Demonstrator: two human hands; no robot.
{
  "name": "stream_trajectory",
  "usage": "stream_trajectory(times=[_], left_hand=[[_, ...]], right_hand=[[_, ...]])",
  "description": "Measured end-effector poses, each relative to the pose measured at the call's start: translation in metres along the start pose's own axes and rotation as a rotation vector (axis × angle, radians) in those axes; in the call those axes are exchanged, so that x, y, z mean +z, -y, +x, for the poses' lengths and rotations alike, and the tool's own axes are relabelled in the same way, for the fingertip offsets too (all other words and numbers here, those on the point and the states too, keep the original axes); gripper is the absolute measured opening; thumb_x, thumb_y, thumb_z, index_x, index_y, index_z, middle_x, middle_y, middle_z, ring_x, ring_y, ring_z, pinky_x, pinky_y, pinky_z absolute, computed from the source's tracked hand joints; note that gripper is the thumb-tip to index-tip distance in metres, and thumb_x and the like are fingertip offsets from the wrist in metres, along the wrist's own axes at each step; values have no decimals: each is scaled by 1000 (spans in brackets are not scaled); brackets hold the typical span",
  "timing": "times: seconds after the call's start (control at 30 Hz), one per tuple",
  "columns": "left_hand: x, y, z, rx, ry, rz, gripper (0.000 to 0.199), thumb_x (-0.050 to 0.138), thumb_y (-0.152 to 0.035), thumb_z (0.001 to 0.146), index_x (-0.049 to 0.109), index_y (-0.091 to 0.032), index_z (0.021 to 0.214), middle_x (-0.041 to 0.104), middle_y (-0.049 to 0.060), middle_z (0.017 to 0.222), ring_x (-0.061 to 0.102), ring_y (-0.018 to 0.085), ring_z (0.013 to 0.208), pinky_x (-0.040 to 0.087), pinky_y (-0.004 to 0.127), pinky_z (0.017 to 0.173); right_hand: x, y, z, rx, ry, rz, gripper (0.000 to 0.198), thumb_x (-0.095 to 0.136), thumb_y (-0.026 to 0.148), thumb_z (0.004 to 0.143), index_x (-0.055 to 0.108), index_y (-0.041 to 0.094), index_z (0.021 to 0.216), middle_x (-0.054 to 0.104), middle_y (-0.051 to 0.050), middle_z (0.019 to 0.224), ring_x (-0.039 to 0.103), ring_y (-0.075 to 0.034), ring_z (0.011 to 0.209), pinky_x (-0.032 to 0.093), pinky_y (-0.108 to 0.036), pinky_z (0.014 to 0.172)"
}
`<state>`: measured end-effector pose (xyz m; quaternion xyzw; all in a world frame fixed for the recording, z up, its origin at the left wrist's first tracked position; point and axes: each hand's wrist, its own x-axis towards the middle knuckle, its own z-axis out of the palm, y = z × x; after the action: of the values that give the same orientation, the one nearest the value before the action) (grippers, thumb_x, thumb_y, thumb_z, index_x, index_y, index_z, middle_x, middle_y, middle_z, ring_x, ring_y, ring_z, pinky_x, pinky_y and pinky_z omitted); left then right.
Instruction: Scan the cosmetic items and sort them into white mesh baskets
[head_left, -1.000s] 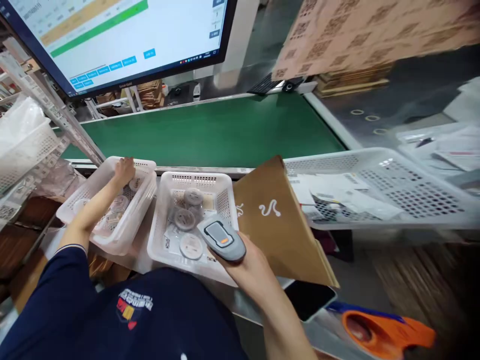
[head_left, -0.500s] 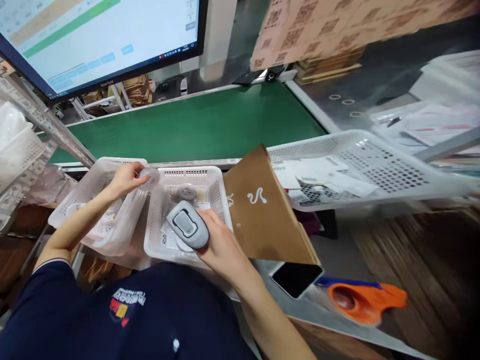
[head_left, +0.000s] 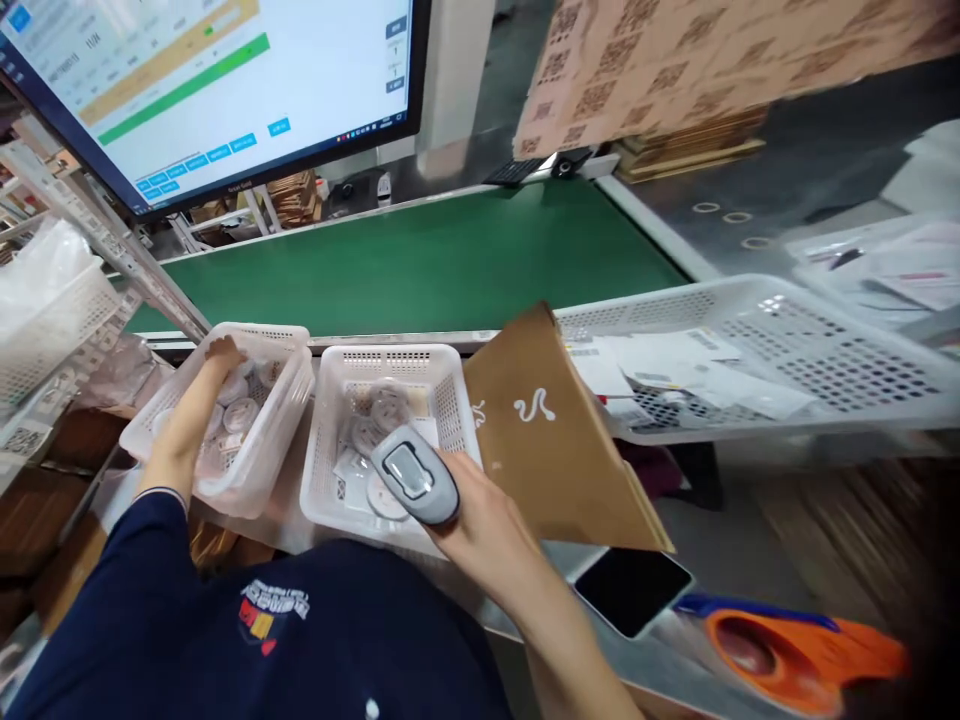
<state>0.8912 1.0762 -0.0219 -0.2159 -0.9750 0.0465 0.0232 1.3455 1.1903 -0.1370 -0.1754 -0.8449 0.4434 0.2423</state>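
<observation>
Moved left hand [head_left: 224, 352] back into left basket [head_left: 264, 455] — can't tell openness or hold; clasping rounded grey scanner [head_left: 415, 474] in right hand [head_left: 478, 512], partly blocking round containers [head_left: 389, 403].

I can't see whether the left hand [head_left: 225, 350], its fingers sunk inside the left basket [head_left: 259, 465], grips anything. The grey scanner [head_left: 415, 475] covers part of a white disc [head_left: 385, 502]. The top of the monitor [head_left: 247, 100] runs out of view, its smallest print unreadable; the orange tool [head_left: 840, 650] is blurred.
</observation>
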Motion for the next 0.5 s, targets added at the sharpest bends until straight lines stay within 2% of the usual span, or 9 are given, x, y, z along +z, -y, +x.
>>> stream_trajectory(times=[0.07,0.13,0.23,0.37,0.43,0.5], left_hand=[[9,12,3,-44,21,11,54,79,-44,96,61,0,121,69,30,124,64,41,127,51,43,102],[18,14,7,-52,29,23,59,79,-52,96,60,-3,123,70,28,125,64,39,126,50,42,99],[25,8,16,-44,50,46,72,87,-58,86,60,-3,124,68,31,128,64,42,127,51,43,97],[20,-1,18,40,48,75,73,97,-46,74,63,-3,122,70,32,128,64,47,126,52,47,99],[14,-7,8,143,-37,89,73,94,-37,76,61,-3,132,64,32,141,55,50,138,46,55,111],[7,-16,-10,282,-156,97,78,89,-29,79,55,-8,147,53,30,157,41,49,152,35,61,123]], right_hand=[[5,2,5,-6,25,-1,52,56,23,87,66,20,138,68,-13,112,74,-32,101,57,-40,79],[10,3,10,-20,38,8,49,55,21,87,66,21,135,68,-13,116,73,-33,104,57,-40,81],[17,1,14,-29,38,9,52,56,17,85,65,22,136,68,-13,122,73,-33,108,57,-41,84],[19,-1,13,-23,25,-4,53,61,16,85,63,21,138,69,-12,122,72,-33,110,57,-40,86],[17,2,13,-12,20,-14,52,64,16,86,63,23,137,69,-11,122,72,-32,111,56,-38,86],[15,9,17,0,30,-30,53,65,14,87,63,23,138,68,-10,122,72,-31,111,56,-38,86]])
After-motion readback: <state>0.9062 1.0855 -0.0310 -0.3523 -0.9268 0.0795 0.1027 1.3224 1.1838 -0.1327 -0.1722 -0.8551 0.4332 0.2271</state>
